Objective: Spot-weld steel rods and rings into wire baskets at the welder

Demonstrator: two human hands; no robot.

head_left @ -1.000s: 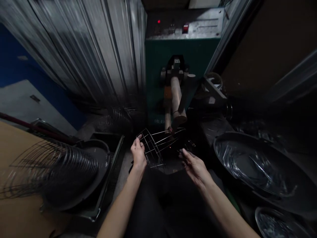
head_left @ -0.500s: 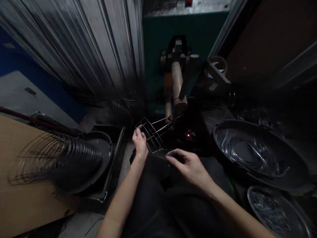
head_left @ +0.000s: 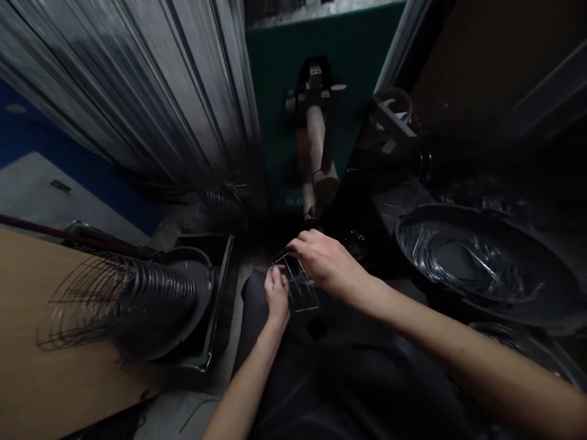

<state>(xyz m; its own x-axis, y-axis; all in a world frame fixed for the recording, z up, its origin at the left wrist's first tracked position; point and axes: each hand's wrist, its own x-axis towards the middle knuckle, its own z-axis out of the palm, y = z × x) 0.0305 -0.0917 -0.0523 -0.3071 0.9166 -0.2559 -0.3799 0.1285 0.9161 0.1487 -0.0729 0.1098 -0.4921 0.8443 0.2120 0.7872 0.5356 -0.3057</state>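
Rack: over dark cloth, below machine | left hand: fingers narrowed at its near-left edge, grip unclear | right hand: fingertips pinched at its far edge | left basin: wire stack | right basin: wire pieces

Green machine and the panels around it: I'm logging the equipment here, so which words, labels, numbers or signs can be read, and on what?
"佛", low on the green machine's front; what follows it is too blurred to read.
Pale patch on the blue panel: too small to read.
Dark plate on the grey panel: too blurred.
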